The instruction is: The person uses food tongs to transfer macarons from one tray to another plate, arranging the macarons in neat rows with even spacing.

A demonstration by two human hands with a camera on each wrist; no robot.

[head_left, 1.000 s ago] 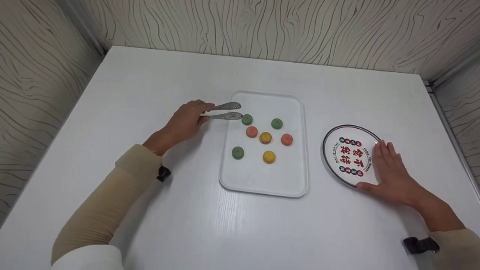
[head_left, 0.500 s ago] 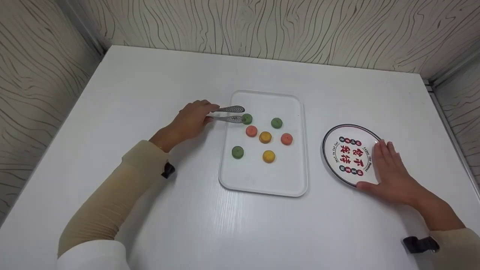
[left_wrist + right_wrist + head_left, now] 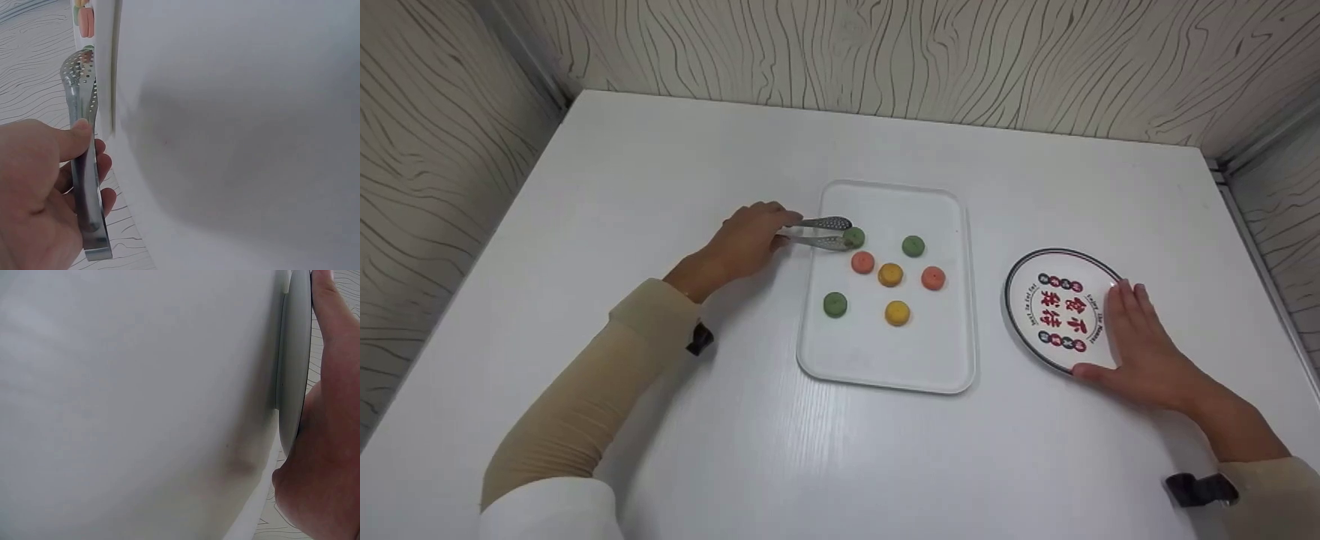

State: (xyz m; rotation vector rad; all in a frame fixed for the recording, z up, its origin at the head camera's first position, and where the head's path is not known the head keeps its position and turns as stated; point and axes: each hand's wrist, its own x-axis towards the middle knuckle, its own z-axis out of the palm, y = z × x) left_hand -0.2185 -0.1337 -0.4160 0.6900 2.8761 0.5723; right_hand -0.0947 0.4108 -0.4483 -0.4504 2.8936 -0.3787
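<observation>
The white desk stretches beneath the left hand and the right hand. Between the two lies a white rectangular tray, its long side just right of the left hand and well apart from the right. The round white plate, dark-rimmed and printed with red characters, sits under the right hand's fingertips, on that hand's left. The right hand lies extended with straight fingers on the plate's edge, the thumb spread away towards the near rim; it grips nothing.

The left hand curls around metal tongs, thumb on one arm and fingers on the other. Their perforated tips point right of that hand, over the tray, slightly parted.

Smallest are seven macarons in the tray. Closest to the left hand is a green macaron at the tong tips; whether they touch it cannot be told. Just beside it, on the wearer's side, is a pink macaron, then a yellow macaron. Another green one and another pink one lie nearer the right hand. The last green and yellow ones sit closer to the wearer than the left hand does.
</observation>
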